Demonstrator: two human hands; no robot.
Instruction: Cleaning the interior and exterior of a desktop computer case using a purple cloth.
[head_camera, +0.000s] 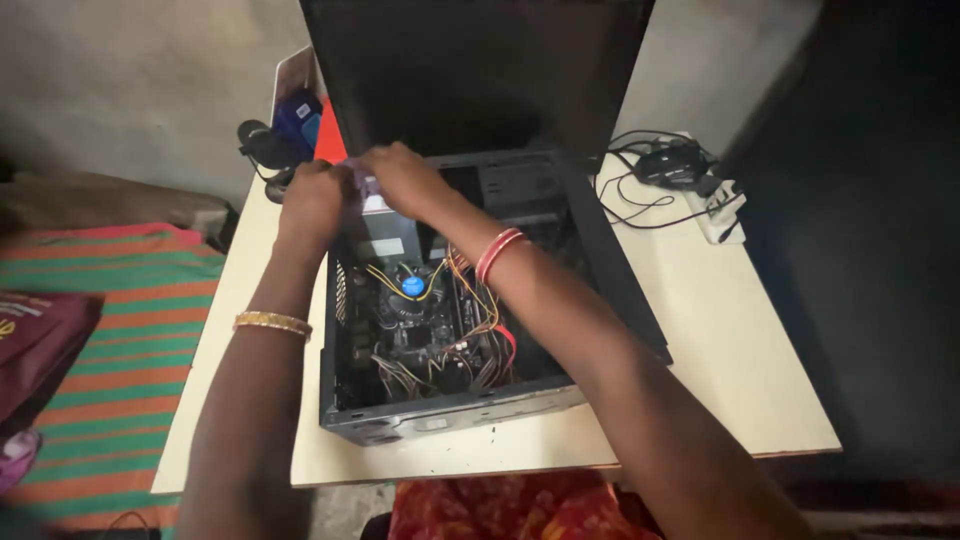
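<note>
Case: open computer case (560, 300) lies flat on its side on the pale table (720, 350), directly under both forearms; a sheet-metal box, probably heavy and stiff, with thin edges that may be sharp, so best taken by the outer frame.
Part in hand: small pale piece (362, 186) at the far end of the case, between the two hands; blurred, I cannot tell what it is.
Left hand: left hand (315, 198) closes on this piece from the left.
Right hand: right hand (402, 178) pinches the same piece, fingers bent.
Inside: cooler fan (412, 290) and thin loose wires (470, 300), below the right wrist, likely fragile.
Further out: black cables and power strip (715, 205), far right of the hands.
</note>
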